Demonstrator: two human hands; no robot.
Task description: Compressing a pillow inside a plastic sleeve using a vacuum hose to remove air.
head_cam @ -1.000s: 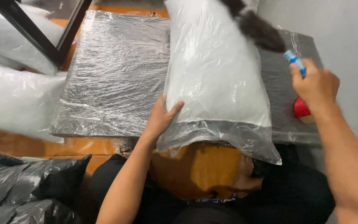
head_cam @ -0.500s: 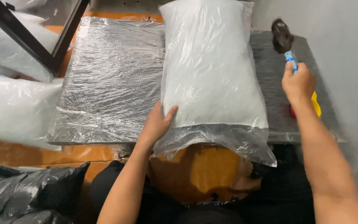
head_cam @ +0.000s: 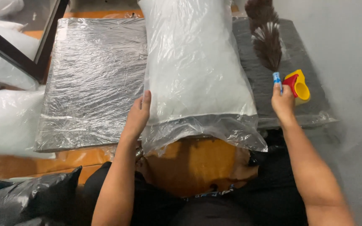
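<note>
I take the white pillow sealed in a clear plastic bag as my landmark: it lies lengthwise on the dark table wrapped in crinkled clear film, its loose open bag end hanging off the near table edge towards me. My left hand rests flat and open against the pillow's left side near that lower corner, fingers extended, pressing rather than gripping. To the right of the pillow my right hand is closed around the blue handle of a brown feather duster, whose plume points away from me and lies just beside the pillow's right edge. Immediately right of the duster handle sits a small red and yellow plastic object, close to my knuckles. Left of the pillow, past the table, more bagged white pillows are stacked, and a black plastic bag sits below them near my knee. As I judge it, the slick film under slick plastic could let the pillow slide off the near edge, since only a flat palm steadies it; a wide sweep of the duster could also knock the red and yellow object off the table.
</note>
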